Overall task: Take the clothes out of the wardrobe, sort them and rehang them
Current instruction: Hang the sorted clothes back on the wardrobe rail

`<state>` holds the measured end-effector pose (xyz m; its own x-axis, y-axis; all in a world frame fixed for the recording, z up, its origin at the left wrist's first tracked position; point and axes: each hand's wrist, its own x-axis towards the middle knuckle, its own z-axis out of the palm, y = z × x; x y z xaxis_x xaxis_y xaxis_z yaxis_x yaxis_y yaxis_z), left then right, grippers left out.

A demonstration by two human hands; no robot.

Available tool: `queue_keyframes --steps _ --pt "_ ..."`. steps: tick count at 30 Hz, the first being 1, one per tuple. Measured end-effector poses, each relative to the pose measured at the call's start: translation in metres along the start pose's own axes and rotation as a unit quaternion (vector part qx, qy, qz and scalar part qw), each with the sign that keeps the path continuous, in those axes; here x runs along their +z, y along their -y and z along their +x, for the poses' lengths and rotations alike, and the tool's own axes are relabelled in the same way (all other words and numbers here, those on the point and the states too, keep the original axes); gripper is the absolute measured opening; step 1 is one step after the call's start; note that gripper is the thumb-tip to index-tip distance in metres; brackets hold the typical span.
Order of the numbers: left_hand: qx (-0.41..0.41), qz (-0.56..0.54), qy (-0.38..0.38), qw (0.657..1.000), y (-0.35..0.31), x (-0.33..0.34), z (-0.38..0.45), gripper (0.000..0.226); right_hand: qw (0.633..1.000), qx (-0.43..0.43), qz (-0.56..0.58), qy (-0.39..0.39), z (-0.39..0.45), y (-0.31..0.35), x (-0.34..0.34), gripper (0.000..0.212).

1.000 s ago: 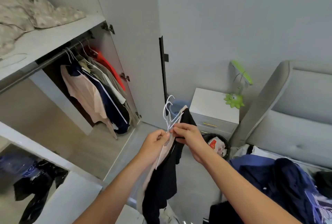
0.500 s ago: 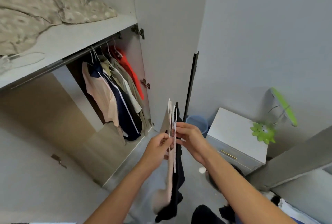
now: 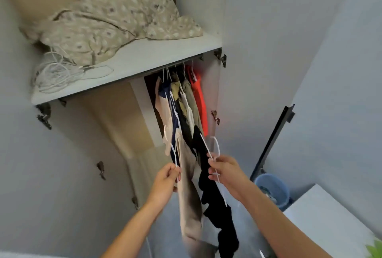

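I stand in front of the open wardrobe [image 3: 214, 84]. My left hand [image 3: 167, 179] grips a white hanger [image 3: 174, 152] from which a beige garment [image 3: 189, 195] hangs down. My right hand [image 3: 224, 169] grips a second white hanger [image 3: 214, 150] carrying a black garment [image 3: 219, 210]. The two garments hang apart, side by side, just below the rail [image 3: 175, 66]. On the rail hang several clothes: a pale pink one, a navy one [image 3: 174, 111], khaki ones and an orange-red one [image 3: 199, 96].
The shelf [image 3: 144, 55] above the rail holds a patterned quilt [image 3: 115, 11] and a coil of white cable [image 3: 55, 73]. A blue bucket [image 3: 272, 189] stands on the floor at the right, beside a white nightstand [image 3: 330, 222]. A green thing [image 3: 375, 250] shows at the bottom right corner.
My view has swung up and left toward the wardrobe. My hands, which held both hangers together, have pulled apart, so each hand now holds one hanger with its garment.
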<state>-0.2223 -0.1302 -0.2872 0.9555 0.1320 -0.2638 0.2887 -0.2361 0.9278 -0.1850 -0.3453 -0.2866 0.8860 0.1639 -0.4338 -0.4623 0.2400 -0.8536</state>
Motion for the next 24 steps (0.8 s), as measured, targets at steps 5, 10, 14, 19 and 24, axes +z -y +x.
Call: queue_keyframes --steps 5,10,14,19,24 --pt "-0.052 -0.027 -0.125 0.990 -0.006 0.005 0.006 0.029 0.997 0.005 -0.032 0.066 0.033 0.019 -0.002 0.030" --pt "-0.069 -0.024 -0.201 0.977 0.000 0.002 0.006 0.040 0.983 0.027 -0.140 0.118 0.054 0.027 0.016 0.028" --pt "-0.046 -0.015 -0.241 0.969 0.006 -0.006 0.008 0.043 0.974 0.040 -0.147 0.168 0.065 0.023 0.034 0.026" --pt "-0.033 -0.031 -0.284 0.958 0.020 -0.025 0.023 0.042 0.967 0.074 -0.133 0.204 0.083 0.015 0.060 0.029" --pt "-0.044 -0.050 -0.275 0.959 0.033 -0.051 0.051 0.043 0.966 0.058 -0.166 0.189 0.112 0.015 0.088 0.033"
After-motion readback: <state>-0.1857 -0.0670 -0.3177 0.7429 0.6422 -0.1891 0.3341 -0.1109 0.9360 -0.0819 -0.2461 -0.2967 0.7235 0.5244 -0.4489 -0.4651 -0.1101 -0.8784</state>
